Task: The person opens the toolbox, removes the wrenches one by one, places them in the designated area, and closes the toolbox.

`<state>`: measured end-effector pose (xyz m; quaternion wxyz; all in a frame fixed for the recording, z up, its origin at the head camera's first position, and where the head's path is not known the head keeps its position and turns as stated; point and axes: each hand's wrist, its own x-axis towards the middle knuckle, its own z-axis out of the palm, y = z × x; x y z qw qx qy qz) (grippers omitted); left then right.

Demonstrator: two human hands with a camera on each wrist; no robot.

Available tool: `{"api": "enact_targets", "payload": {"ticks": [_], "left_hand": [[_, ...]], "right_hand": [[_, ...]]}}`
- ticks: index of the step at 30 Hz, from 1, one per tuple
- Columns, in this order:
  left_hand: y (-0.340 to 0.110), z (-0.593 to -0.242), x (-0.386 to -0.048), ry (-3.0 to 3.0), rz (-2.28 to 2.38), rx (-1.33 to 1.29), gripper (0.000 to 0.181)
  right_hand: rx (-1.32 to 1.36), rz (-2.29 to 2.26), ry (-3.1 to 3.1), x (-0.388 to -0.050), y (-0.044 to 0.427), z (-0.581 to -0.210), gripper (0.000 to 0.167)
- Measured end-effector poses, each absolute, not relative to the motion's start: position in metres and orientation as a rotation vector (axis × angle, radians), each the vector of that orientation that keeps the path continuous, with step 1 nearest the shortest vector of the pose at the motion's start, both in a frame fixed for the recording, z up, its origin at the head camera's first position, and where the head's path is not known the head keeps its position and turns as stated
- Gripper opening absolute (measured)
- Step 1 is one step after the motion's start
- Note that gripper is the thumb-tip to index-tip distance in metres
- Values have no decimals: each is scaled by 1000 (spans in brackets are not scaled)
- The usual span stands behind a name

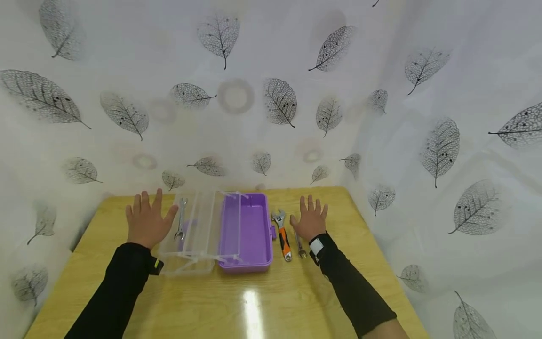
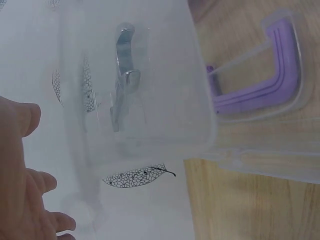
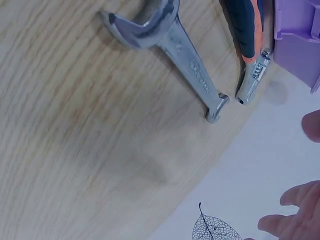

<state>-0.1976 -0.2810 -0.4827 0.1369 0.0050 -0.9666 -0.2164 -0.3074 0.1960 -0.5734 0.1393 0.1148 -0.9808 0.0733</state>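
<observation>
A purple toolbox (image 1: 247, 267) lies with its see-through lid (image 1: 202, 266) folded out to the left. Within the lid's outline is a silver open-end wrench (image 1: 181, 219); whether it lies in the lid or under it I cannot tell. Beside the lid's left side, my left hand (image 1: 148, 221) has its fingers spread and holds nothing. To the box's right are an adjustable wrench (image 1: 283, 238) with an orange and black handle and another silver open-end wrench (image 3: 192, 70). My right hand (image 1: 311, 221), fingers spread and holding nothing, hovers over or beside that second wrench.
The light wooden table (image 1: 203, 306) ends at white sheeting (image 1: 245, 141) printed with dark leaves, which rises at the back and both sides. A purple carrying handle (image 2: 287, 75) shows through clear plastic in the left wrist view. A purple latch (image 1: 273, 232) juts from the box's right side.
</observation>
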Motion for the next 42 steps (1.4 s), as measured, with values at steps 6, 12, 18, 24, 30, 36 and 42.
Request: {"api": "enact_targets", "payload": {"ticks": [6,12,18,24,30,36,42], "left_hand": [[-282,-479,-199,-2817,-665,18,76],[-281,-487,-199,-2837,-669,-55,74],[-279,-487,-202,-2818,-697,-154,71],[-282,-487,-206,-2802,-663,-91,72],[-284,-489,-207,-2810,-667,-44,72],[-287,-491,-210,-2809,-652,-65,73],[-286,-492,-211,-2831,-659,-74,73]], "right_hand": [[337,272,-2866,-299,194,-548,75],[331,201,-2961,-291,196,-542,75],[308,241,-2962,-296,198,-547,76],[340,298,-2928,-297,197,-540,75],[352,255,-2954,-300,196,-539,75],[395,266,-2906,-303,192,-533,73],[416,280,-2893,-306,187,-527,72]]}}
